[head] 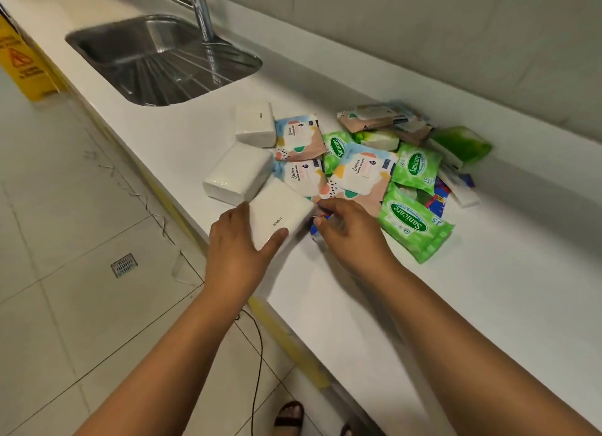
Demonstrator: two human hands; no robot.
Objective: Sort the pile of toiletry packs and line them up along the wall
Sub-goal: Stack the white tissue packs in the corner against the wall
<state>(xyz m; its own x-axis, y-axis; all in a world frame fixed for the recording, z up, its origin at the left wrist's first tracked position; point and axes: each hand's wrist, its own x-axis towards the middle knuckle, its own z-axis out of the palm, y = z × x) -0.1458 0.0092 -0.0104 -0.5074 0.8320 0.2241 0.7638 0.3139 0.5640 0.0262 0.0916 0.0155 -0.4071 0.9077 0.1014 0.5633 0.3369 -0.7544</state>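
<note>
Plainly, the sorting has barely begun. The white table (488, 289) runs along the wall (423, 28), and no row of packs stands against that wall yet. The pile (384, 162) lies in a loose heap on the table, its far edge near the wall: patterned wet-wipe packs (358, 171), green Sanicare packs (413, 227) and some blue-and-red ones mostly buried beneath.

Two white tissue packs (239, 175) sit side by side at the pile's sink side, which may be a first group forming, though they are well apart from the wall.

The left hand (234, 256) has its grip on a third white pack (280, 212), thumb over the near edge, at the pile's front edge. The right hand (348, 230) reaches into the heap with curled fingers over a small blue-and-red pack (317, 219); whether it has actually pinched it, I cannot tell.

By my judgement nearly everything is left: separating the kinds, then lining each up along the wall.
</note>
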